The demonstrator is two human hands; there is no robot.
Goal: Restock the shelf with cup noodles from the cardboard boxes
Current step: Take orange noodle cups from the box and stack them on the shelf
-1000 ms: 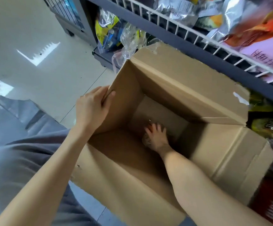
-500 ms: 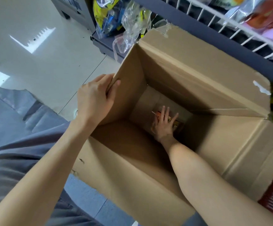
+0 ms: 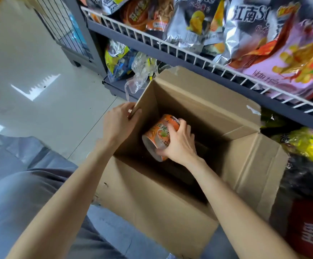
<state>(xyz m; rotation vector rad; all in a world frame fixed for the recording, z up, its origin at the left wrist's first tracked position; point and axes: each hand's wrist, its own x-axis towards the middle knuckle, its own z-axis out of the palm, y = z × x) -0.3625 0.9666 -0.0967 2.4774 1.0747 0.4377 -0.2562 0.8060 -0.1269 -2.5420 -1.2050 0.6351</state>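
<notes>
An open cardboard box (image 3: 152, 199) stands on the floor against the shelf. My left hand (image 3: 119, 122) grips the top edge of its left flap. My right hand (image 3: 180, 144) holds an orange cup of noodles (image 3: 158, 134) tilted on its side, up near the box's opening. The inside of the box below the cup is dark and I cannot tell what else lies there.
A grey shelf with a white wire rail (image 3: 195, 55) runs above and behind the box, packed with snack bags (image 3: 264, 34). More bags (image 3: 118, 60) and loose plastic wrap (image 3: 140, 73) lie on the bottom shelf at left. Dark and yellow packets (image 3: 307, 146) crowd the right side.
My right hand has come up from the bottom of the box with the orange cup of noodles in its grip. My left hand stayed on the left flap. The camera tilted up toward the shelf.
</notes>
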